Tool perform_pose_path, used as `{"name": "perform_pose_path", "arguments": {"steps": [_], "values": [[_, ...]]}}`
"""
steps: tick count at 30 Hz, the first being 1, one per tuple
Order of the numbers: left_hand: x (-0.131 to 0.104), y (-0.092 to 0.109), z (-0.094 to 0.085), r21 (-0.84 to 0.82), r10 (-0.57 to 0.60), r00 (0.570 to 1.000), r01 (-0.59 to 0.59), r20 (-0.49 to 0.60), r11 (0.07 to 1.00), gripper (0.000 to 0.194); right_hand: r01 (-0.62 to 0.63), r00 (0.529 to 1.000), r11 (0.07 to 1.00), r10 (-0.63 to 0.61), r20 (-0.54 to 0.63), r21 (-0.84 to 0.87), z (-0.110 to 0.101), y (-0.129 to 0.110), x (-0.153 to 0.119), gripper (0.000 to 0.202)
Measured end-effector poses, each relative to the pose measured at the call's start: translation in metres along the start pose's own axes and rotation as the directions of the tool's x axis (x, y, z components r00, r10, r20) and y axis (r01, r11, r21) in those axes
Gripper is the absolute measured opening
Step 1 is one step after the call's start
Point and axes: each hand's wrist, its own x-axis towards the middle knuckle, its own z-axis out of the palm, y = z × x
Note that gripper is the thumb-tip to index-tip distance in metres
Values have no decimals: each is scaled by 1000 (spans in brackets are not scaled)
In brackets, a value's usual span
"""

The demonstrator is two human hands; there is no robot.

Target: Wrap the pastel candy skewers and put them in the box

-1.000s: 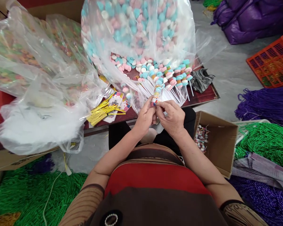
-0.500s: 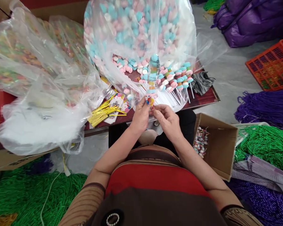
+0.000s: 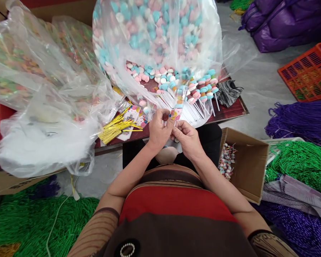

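A candy skewer in a clear wrapper [image 3: 178, 103] stands up from between my hands, tilted to the right. My left hand [image 3: 160, 129] is closed around its lower end. The fingers of my right hand [image 3: 186, 137] are pinched at the bottom of the wrapper, close against the left fingers; the exact grip there is hidden. Just beyond lie white sticks [image 3: 194, 111] and several finished candy skewers [image 3: 207, 85] in pink, white, blue and brown. Loose candies [image 3: 166, 79] spill from a large clear bag [image 3: 157, 32]. Yellow twist ties [image 3: 116, 129] lie left of my hands.
Clear bags of orange and green candies [image 3: 37, 64] cover the table's left side. An open cardboard box [image 3: 247, 167] with wrapped candies stands at my right. An orange crate [image 3: 307, 71], purple cords [image 3: 291, 119] and green bead strands [image 3: 302, 162] sit on the floor.
The wrapped skewer has tipped to the right and away from me. My left hand has turned, its fingers curling over the lower end, while my right hand has shifted slightly left.
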Motion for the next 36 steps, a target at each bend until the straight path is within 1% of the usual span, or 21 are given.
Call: {"name": "perform_pose_path", "arguments": {"steps": [2,4,6,8,10,11,12,13,14,15,16,17,18,19,20,21,23,26,29,32,36], "values": [[2,-1,-5,197,152,988,-146,-15,970,13,29,999,999,-30,-32,-17,0,0,-2,33],[4,-5,-7,341,314,949,-300,14,891,9,63,995,995,-69,-75,-74,-1,-1,-2,32],[5,-9,-8,448,483,873,-457,63,768,15,104,985,983,-123,-124,-148,-2,-2,-2,31],[3,-12,-7,500,615,778,-587,131,637,20,151,969,965,-187,-159,-217,-4,-2,-1,29],[0,-13,-7,501,683,706,-667,188,551,22,188,956,947,-238,-172,-261,-7,-1,-1,28],[-3,-12,-7,485,697,685,-694,214,533,22,205,950,939,-259,-176,-276,-8,-1,0,28],[-5,-11,-8,454,698,676,-712,238,535,22,220,943,932,-278,-181,-288,-9,-1,0,29],[-7,-9,-9,405,683,682,-720,261,563,23,233,937,927,-295,-186,-295,-11,-1,-1,29],[-9,-7,-11,338,651,707,-706,277,622,23,242,933,924,-305,-189,-297,-13,-2,-1,28],[-9,-4,-13,253,597,753,-656,277,711,21,246,933,923,-308,-188,-296,-15,-3,-1,28],[-7,-1,-15,145,517,815,-563,260,814,19,242,937,926,-301,-179,-291,-18,-4,-2,27],[-4,3,-17,19,414,879,-430,236,903,20,231,945,930,-284,-162,-285,-20,-5,-2,27],[1,8,-18,-114,296,931,-277,214,954,26,215,956,935,-261,-137,-280,-22,-6,-3,27],[6,14,-19,-251,185,961,-132,205,959,35,199,966,939,-236,-104,-279,-23,-7,-4,27],[12,20,-20,-365,102,971,-17,215,931,42,186,975,941,-213,-69,-282,-24,-7,-5,28],[18,27,-19,-450,49,969,67,240,890,44,175,981,941,-193,-35,-290,-24,-7,-5,28],[25,39,-16,-535,-11,963,159,268,830,40,159,986,936,-168,-2,-315,-23,-6,-6,27],[26,50,-6,-575,-126,972,220,198,788,29,161,979,912,-197,-59,-376,-21,-4,-4,26],[22,51,3,-625,-243,961,273,135,731,27,211,944,890,-292,-150,-405,-20,-3,-1,33],[20,46,6,-662,-302,944,309,129,683,26,258,920,887,-347,-184,-382,-21,-3,1,33],[18,42,7,-680,-328,932,343,158,648,24,256,926,884,-340,-163,-390,-20,-5,3,29]]}}
